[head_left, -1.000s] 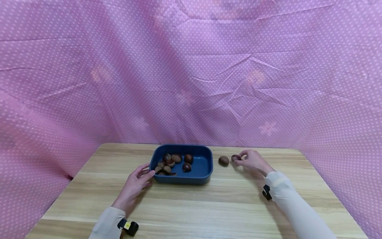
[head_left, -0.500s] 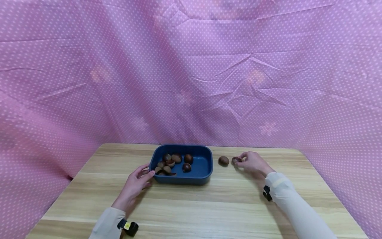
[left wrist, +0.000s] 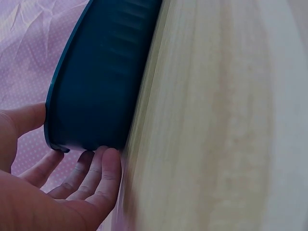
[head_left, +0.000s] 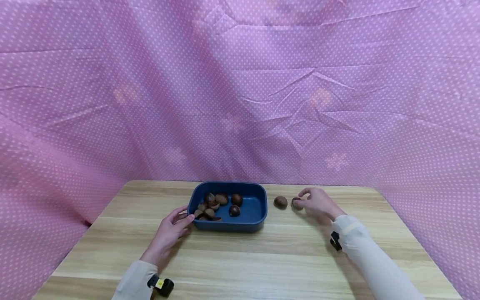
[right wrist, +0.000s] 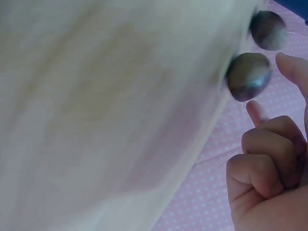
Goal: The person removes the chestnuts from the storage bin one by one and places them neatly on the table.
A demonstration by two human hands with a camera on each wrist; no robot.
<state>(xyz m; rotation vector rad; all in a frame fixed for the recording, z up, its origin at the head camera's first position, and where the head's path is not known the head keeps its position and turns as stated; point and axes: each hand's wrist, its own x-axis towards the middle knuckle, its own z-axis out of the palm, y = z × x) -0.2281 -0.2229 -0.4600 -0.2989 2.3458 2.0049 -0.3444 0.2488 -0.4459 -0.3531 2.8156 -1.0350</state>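
My left hand (head_left: 168,233) holds the left end of a blue box (head_left: 258,221), thumb at the rim. In the left wrist view its fingertips lie against the box's outer wall (left wrist: 96,96). Several brown chestnuts (head_left: 234,210) lie in the box, mostly at its left. Right of the box a chestnut (head_left: 281,202) rests on the table, and another (head_left: 296,204) sits beside my right hand (head_left: 318,203). In the right wrist view, that hand's thumb and forefinger stand apart around the nearer chestnut (right wrist: 249,77), with a gap at the thumb; its other visible fingers are curled.
The wooden table (head_left: 240,266) has its far edge just behind the box. Pink dotted cloth (head_left: 240,104) hangs behind and at both sides. A black wrist device (head_left: 161,285) is on the left sleeve, another (head_left: 335,241) on the right.
The chestnut at my right hand has shifted slightly to the right and nearer, and the forefinger has lifted a little off it. My left hand and the box look unmoved.
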